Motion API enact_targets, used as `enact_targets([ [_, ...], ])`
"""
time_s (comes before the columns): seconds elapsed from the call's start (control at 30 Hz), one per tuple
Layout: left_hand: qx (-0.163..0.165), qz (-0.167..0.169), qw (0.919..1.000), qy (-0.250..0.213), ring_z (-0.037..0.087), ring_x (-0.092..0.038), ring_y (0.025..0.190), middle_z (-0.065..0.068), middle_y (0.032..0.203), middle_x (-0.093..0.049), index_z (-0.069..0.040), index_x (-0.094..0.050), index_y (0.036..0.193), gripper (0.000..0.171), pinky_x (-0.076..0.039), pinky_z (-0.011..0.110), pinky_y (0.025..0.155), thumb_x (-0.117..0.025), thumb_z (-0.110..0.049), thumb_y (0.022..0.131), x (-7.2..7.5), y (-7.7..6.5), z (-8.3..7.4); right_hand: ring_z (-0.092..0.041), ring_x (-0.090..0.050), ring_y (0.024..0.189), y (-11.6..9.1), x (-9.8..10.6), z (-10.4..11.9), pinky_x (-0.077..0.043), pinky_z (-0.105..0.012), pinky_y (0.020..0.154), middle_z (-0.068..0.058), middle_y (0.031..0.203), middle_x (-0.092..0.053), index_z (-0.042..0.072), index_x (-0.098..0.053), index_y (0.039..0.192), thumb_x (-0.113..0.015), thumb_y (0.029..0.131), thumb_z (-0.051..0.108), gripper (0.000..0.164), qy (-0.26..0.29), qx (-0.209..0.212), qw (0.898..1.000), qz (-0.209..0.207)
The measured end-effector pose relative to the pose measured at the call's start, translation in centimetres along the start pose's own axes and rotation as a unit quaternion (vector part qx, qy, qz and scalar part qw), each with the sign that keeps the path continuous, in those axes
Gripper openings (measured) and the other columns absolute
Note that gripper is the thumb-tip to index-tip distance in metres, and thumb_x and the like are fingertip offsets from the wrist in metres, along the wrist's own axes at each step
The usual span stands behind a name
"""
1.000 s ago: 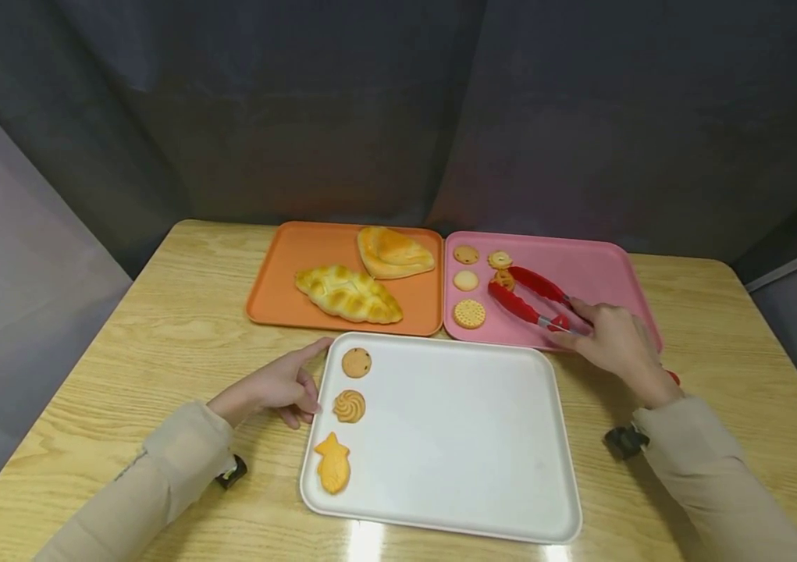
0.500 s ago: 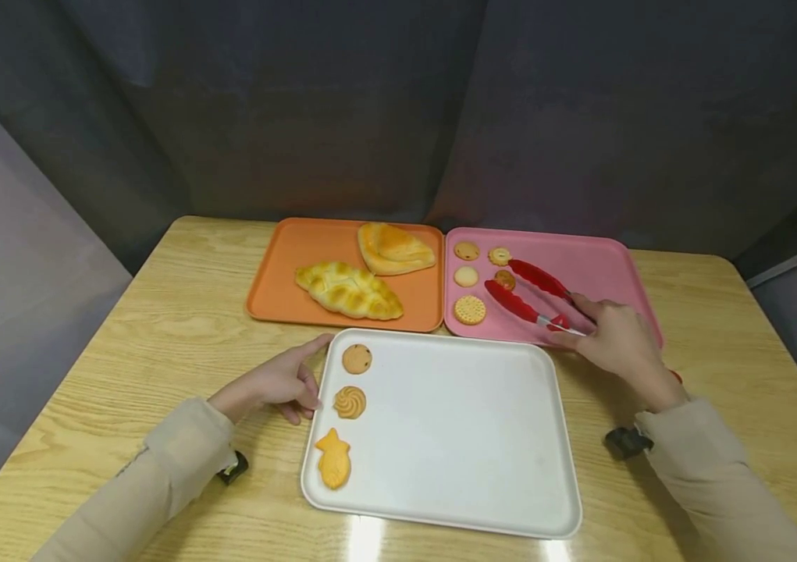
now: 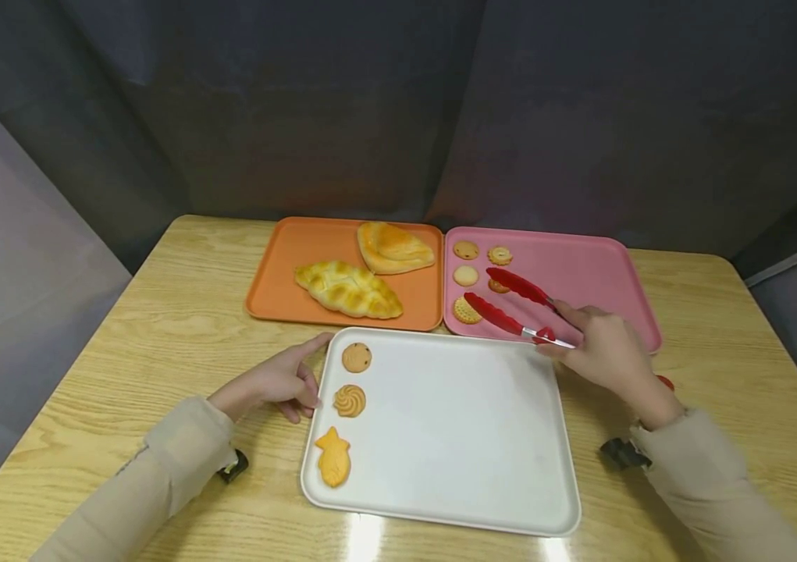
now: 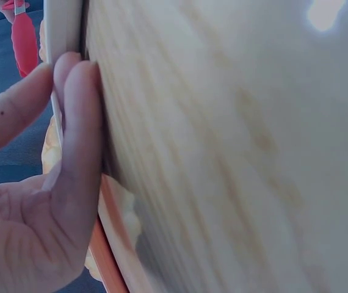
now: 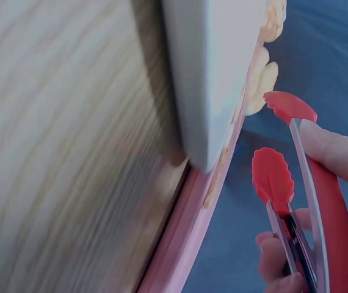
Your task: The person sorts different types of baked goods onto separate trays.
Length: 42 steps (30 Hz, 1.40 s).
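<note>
My right hand (image 3: 609,347) grips red-tipped metal tongs (image 3: 492,314), their two arms spread apart above the pink tray (image 3: 581,269). One tip overlaps a small brown cookie (image 3: 499,287) in the head view; the other partly covers a round dotted cracker (image 3: 464,313). Nothing sits between the tips in the right wrist view (image 5: 273,174). My left hand (image 3: 282,384) touches the left rim of the white tray (image 3: 454,437), its index finger extended to the far corner. In the left wrist view, thumb and fingertips (image 4: 76,67) meet the tray's edge.
Along the white tray's left side lie a chip cookie (image 3: 357,357), a swirl cookie (image 3: 350,400) and a fish-shaped cookie (image 3: 333,459). Two breads (image 3: 349,290) rest on the orange tray (image 3: 279,293) at the back. More cookies (image 3: 466,275) line the pink tray's left part.
The tongs shift left and nearer, off the brown cookie they stood around, toward the dotted cracker. The brown cookie remains on the pink tray. My left hand stays in place.
</note>
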<state>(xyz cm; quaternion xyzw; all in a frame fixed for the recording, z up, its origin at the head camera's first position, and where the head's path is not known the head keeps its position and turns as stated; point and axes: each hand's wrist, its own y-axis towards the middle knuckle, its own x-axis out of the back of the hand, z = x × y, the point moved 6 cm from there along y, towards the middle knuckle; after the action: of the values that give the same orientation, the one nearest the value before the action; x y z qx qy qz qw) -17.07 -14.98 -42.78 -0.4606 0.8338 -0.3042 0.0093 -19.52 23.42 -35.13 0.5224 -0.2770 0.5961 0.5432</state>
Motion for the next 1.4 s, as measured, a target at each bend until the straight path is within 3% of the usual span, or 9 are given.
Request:
enact_targets([
  [0.17,0.001,0.000,1.0000,0.000,0.019,-0.058,0.051,0.013,0.068,-0.057,-0.022,-0.009,0.148,0.099,-0.053,0.035,0.043,-0.062,0.012,0.072,0.0,0.0,-0.1,-0.018,-0.041,0.052,-0.1,-0.1,1.2,-0.033,-0.025,0.042,-0.016,0.082,-0.064,-0.002,-0.057,0.121,-0.082,0.064,0.031,0.071,0.008,0.004,1.000,0.016],
  [0.27,0.002,-0.001,1.0000,0.000,0.019,-0.058,0.051,0.013,0.069,-0.057,-0.022,-0.009,0.148,0.099,-0.053,0.035,0.043,-0.063,0.012,0.072,0.0,-0.1,-0.1,-0.019,-0.047,0.055,-0.1,-0.1,2.1,-0.036,-0.025,0.044,-0.022,0.096,-0.064,-0.001,-0.057,0.121,-0.082,0.063,0.030,0.070,0.004,0.011,1.000,0.022],
  [0.43,0.001,0.000,1.0000,0.000,0.019,-0.058,0.051,0.014,0.070,-0.057,-0.023,-0.008,0.148,0.099,-0.053,0.035,0.043,-0.062,0.011,0.072,0.0,0.0,0.0,-0.022,-0.053,0.058,-0.1,-0.3,3.3,-0.040,-0.025,0.044,-0.024,0.102,-0.062,0.001,-0.057,0.122,-0.082,0.064,0.031,0.070,-0.005,0.015,0.999,0.044],
  [0.87,0.000,0.000,1.0000,0.005,0.019,-0.058,0.051,0.013,0.069,-0.057,-0.022,-0.008,0.148,0.099,-0.053,0.035,0.043,-0.063,0.010,0.073,0.1,0.0,0.0,-0.013,-0.046,0.047,-0.5,-0.8,7.1,-0.038,-0.022,0.042,-0.018,0.095,-0.063,0.004,-0.059,0.122,-0.082,0.063,0.034,0.070,-0.013,0.077,0.995,0.061],
  [1.4,0.008,-0.007,0.9999,0.002,0.019,-0.058,0.051,0.014,0.070,-0.057,-0.022,-0.009,0.148,0.099,-0.053,0.035,0.043,-0.063,0.011,0.072,0.0,0.0,-0.1,-0.011,-0.048,0.052,-1.3,-1.5,10.4,-0.040,-0.021,0.046,-0.007,0.086,-0.061,0.009,-0.061,0.119,-0.081,0.062,0.037,0.066,-0.014,0.152,0.986,0.067],
])
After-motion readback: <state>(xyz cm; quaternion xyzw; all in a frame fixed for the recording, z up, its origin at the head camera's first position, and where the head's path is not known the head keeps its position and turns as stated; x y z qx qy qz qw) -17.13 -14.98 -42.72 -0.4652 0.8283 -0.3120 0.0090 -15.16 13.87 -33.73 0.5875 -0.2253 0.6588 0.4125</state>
